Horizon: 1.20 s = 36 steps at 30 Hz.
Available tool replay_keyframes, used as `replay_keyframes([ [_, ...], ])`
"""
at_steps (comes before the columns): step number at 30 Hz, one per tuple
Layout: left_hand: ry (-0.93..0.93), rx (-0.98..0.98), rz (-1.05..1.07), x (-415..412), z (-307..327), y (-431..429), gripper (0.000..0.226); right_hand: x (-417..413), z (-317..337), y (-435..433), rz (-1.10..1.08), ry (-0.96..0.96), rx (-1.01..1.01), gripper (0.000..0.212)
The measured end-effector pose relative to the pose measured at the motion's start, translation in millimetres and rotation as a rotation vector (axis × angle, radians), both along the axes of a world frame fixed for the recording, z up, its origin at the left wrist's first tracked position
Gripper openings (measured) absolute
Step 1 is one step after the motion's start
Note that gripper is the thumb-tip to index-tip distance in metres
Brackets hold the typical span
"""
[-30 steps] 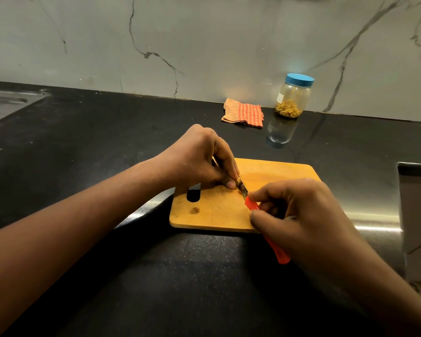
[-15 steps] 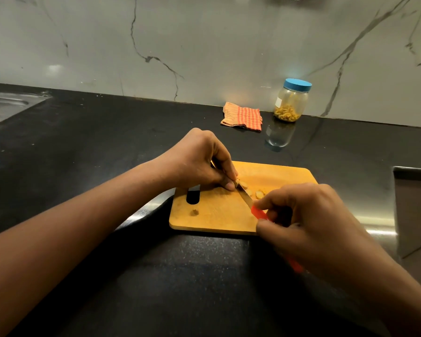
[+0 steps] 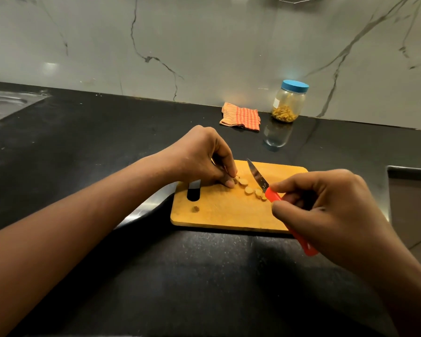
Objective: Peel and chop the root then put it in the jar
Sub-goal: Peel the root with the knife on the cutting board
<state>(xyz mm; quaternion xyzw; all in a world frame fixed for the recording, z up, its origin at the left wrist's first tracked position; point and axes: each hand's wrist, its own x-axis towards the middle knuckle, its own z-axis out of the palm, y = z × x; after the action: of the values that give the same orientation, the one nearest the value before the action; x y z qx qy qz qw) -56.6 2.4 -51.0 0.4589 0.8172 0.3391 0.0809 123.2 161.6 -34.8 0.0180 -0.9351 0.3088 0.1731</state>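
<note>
1. Head view, the step: chopping is under way. A row of pale round slices (image 3: pixel 248 190) lies on the wooden cutting board (image 3: pixel 229 215), which sits on the black desk (image 3: pixel 204 276).
2. The left hand (image 3: pixel 204 161) curls its fingertips down on what seems to be the last stub of the root (image 3: pixel 235 179). The stub is small and half hidden, so this is a guess.
3. The right hand (image 3: pixel 326 210) grips the red-handled knife (image 3: pixel 274 197). Its blade points away over the board, just right of the slices and apart from the stub.
4. The slices run between the two hands, the nearest one just beside the knife handle.
5. The jar (image 3: pixel 288 102) stands by the wall with its blue lid on, beside a checked cloth (image 3: pixel 240 115) and well apart from the board.
6. The next move likely calls for cutting the stub with the fingertips kept clear of the blade. After that, set the knife down, open the jar and gather the slices.
</note>
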Motion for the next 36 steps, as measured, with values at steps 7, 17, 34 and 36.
replay_keyframes([
  [7,0.031,0.026,-0.026,2,0,-1,0.012,1,-10,-12,-0.006,-0.024,-0.059,0.018],
  [17,0.018,0.038,-0.059,-4,-2,-3,0.013,-8,-14,-8,0.014,-0.036,-0.039,0.020],
  [34,0.063,0.053,-0.084,-5,-3,-3,0.010,-27,-15,-19,0.073,-0.073,0.123,0.024],
  [36,0.069,0.051,-0.084,-6,-3,-3,0.010,-25,-15,-17,0.082,-0.088,0.088,0.024],
])
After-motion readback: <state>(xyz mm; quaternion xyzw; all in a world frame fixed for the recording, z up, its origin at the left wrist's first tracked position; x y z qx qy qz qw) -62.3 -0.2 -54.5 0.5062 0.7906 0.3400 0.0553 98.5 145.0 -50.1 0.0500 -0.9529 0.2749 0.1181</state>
